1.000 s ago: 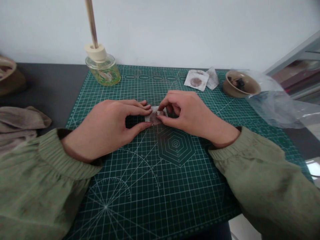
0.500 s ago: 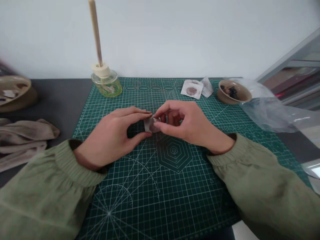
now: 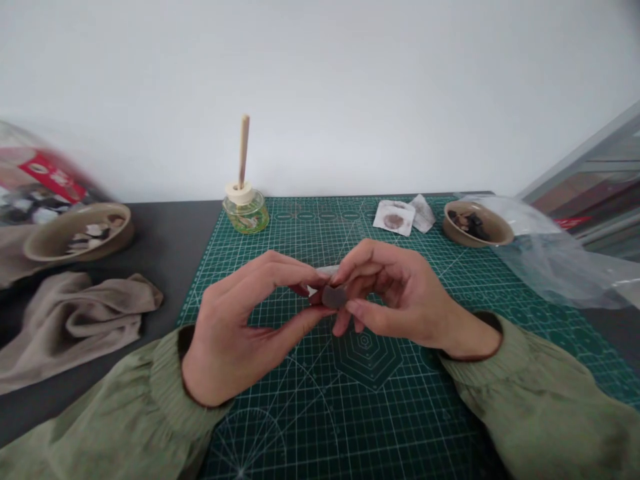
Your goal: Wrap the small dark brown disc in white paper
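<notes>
Above the middle of the green cutting mat, both hands meet around a small grey-brown disc. My left hand is closed, its thumb and fingertips pinching the disc's left side. My right hand is closed too, fingertips at the disc's upper right edge and thumb just beside it. A whitish thin piece shows behind the fingertips; whether it is joined to the disc I cannot tell. At the back of the mat lies a flat white packet with a round brown mark, overlapping another crumpled whitish packet.
A glass diffuser bottle with a stick stands at the mat's back left. On the right are a bowl of dark pieces and a clear plastic bag. To the left are another bowl and a brown cloth.
The view has tilted up and shifted left. Both hands have turned the piece between them, so its grey-brown round face now shows where a whitish side showed before.
</notes>
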`<control>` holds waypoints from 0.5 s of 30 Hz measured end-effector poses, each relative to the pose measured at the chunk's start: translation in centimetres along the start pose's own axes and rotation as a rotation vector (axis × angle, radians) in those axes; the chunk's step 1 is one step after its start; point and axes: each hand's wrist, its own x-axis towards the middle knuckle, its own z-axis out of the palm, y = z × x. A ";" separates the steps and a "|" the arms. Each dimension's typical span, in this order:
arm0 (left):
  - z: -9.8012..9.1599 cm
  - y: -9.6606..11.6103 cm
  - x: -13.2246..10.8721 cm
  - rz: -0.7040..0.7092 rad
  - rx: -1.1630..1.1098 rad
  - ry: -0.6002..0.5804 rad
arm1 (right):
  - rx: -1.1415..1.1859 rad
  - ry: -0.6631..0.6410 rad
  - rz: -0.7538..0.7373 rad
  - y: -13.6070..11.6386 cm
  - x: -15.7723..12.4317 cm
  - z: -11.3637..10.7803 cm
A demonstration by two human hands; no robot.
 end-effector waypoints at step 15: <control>-0.5 0.9 -0.2 0.072 0.149 -0.017 | 0.021 -0.022 0.007 -0.1 -0.3 -0.1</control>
